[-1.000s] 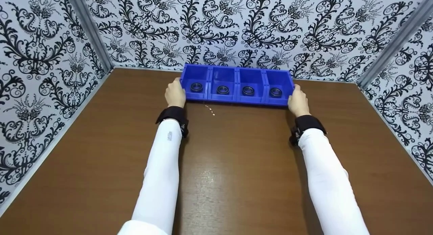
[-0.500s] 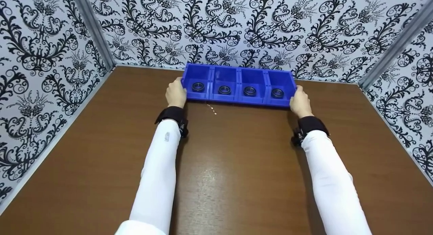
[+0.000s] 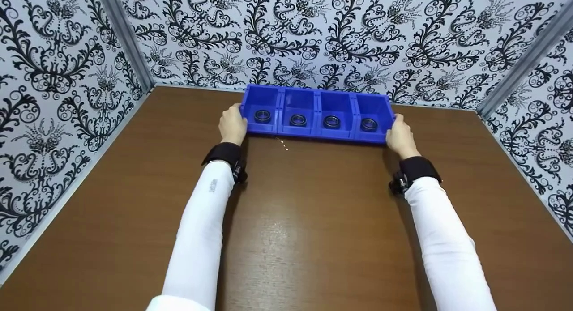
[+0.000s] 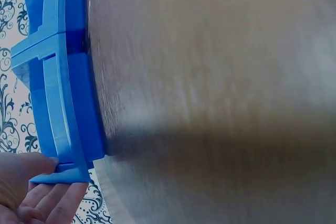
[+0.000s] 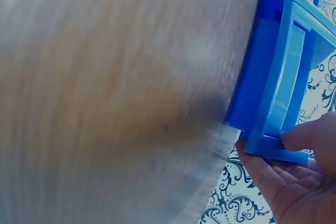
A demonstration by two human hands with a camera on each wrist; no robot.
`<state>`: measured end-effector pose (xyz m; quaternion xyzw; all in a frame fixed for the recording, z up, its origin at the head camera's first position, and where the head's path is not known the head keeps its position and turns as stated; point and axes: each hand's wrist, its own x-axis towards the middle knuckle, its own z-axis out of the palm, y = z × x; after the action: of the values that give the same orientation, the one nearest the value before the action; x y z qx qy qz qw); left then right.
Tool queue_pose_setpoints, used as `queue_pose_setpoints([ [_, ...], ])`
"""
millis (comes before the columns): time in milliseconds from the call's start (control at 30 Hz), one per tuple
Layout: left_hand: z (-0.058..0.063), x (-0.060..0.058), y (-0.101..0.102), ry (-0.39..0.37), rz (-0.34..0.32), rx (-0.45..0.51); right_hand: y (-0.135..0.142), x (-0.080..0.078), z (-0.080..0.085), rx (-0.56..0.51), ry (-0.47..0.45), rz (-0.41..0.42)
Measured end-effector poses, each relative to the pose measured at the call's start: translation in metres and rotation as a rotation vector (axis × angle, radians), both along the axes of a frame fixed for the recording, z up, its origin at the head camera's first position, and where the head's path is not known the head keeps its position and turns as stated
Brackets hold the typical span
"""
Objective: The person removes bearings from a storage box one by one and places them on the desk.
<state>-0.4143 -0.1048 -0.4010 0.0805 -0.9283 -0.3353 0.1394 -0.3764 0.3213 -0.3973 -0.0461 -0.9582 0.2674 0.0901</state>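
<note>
A blue four-part row of bins, a storage bin (image 3: 280, 131), stands at the back of the table by the wall. Each compartment has one dark-rimmed ring that looks like a ball bearing, such as the leftmost bearing (image 3: 262, 116) and the rightmost bearing (image 3: 369, 125). My left hand (image 3: 233, 125) grips the bin's left end wall, thumb inside and fingers outside, as the left wrist view shows. At the opposite end my right hand (image 3: 400, 136) pinches the right wall the same way, its thumb (image 5: 299, 136) over the edge.
The brown wooden table (image 3: 313, 221) spreads out in front of the bin. Small pale specks (image 3: 284, 145) lie just before its front edge. Patterned wall panels (image 3: 286, 38) enclose the back and sides, with grey metal posts (image 3: 125, 38) at the corners.
Bin and bearings sit nearly where they were, shifted very slightly right in the head view along with the background. Both hands keep their hold; the forearms have spread a little outward.
</note>
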Motion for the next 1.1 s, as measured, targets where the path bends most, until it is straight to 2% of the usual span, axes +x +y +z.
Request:
queue_pose_setpoints([
  [733,-0.003,0.028,-0.010,0.033,-0.048,-0.004,-0.001,0.027,0.001,0.013,-0.007,0.070],
  [1100,-0.002,0.041,-0.014,0.023,-0.065,-0.012,-0.005,0.044,0.002,0.022,-0.012,0.060],
])
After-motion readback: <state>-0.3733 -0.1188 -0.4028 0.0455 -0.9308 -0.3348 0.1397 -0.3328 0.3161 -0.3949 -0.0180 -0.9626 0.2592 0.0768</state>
